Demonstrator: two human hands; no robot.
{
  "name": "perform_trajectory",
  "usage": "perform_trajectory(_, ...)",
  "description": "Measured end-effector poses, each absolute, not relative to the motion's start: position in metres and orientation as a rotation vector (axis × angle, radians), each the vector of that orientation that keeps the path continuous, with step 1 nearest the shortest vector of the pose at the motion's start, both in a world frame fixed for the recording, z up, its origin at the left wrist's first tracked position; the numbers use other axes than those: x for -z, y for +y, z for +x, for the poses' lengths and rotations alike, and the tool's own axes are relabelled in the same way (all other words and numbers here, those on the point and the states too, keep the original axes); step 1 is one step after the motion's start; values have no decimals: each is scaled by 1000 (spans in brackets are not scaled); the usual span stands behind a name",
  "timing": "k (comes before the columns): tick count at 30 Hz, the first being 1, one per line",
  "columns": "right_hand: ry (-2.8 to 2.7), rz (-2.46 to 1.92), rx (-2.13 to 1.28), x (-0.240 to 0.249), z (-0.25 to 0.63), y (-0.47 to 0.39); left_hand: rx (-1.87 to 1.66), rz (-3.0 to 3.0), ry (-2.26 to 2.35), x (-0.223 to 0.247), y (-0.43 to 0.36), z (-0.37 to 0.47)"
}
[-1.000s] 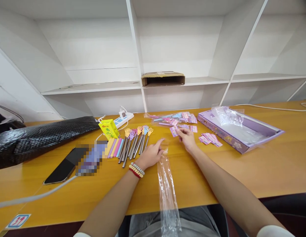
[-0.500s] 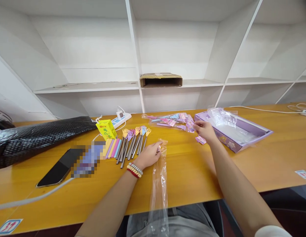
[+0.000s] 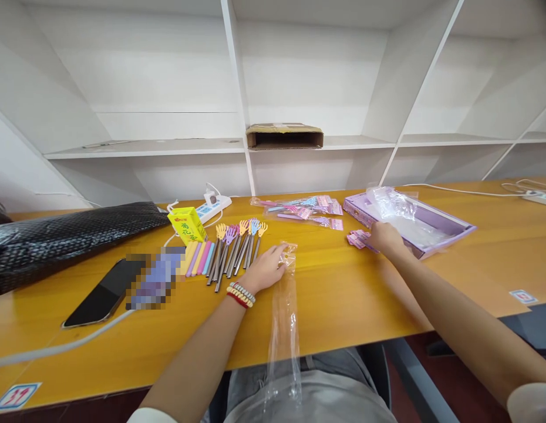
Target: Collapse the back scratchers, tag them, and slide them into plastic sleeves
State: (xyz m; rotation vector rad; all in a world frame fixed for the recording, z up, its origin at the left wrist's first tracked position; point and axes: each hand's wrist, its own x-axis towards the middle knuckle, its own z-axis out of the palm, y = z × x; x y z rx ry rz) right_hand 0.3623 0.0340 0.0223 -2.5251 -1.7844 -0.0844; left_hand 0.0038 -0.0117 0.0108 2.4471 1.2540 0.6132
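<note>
My left hand (image 3: 268, 269) pinches the top of a long clear plastic bag (image 3: 284, 329), which hangs over the table edge toward my lap. Left of it lie several metal-shafted back scratchers (image 3: 231, 258) with coloured claw heads. Beside those is a row of pastel tubes (image 3: 200, 258). My right hand (image 3: 386, 239) is curled over small pink-and-purple cards (image 3: 359, 238) near the purple box, its fingertips partly hidden at a card's edge. Farther back lie bagged back scratchers (image 3: 306, 208) with pink header cards.
An open purple box (image 3: 449, 235) with clear plastic inside stands at the right. On the left are a yellow drink carton (image 3: 187, 226), a power strip (image 3: 215, 208), a phone (image 3: 103, 294) and a black wrapped bundle (image 3: 74, 244). A cardboard box (image 3: 284, 138) sits on the shelf.
My right hand has moved right and nearer, from the bagged pile to the small cards. A purple card has left the pile's edge. My left hand stays on the bag.
</note>
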Motion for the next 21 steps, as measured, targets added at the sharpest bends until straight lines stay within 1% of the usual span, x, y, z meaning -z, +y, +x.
perform_trajectory(4,-1756,-2485,178,-28,347,27,-598,2462,1256,-11,-12,4)
perform_trajectory(7,-1864,-2219,109,-30,321,21,-597,2458,1252,-11,-13,5)
perform_trajectory(9,-1956,-1906,-58,-24,295,16,-600,2447,1242,-11,-14,6)
perform_trajectory(11,-1977,-1588,-374,-13,266,12,-616,2438,1228,-11,-15,6)
perform_trajectory(13,-1881,-1349,-725,-1,239,8,-633,2426,1218,-11,-15,7)
perform_trajectory(15,-1708,-1213,-962,10,220,7,-638,2408,1213,-12,-15,7)
perform_trajectory(18,-1524,-1161,-1088,18,209,4,-646,2369,1196,-13,-16,8)
perform_trajectory(21,-1570,-1109,-1120,17,213,-1,-686,2307,1120,-15,-18,11)
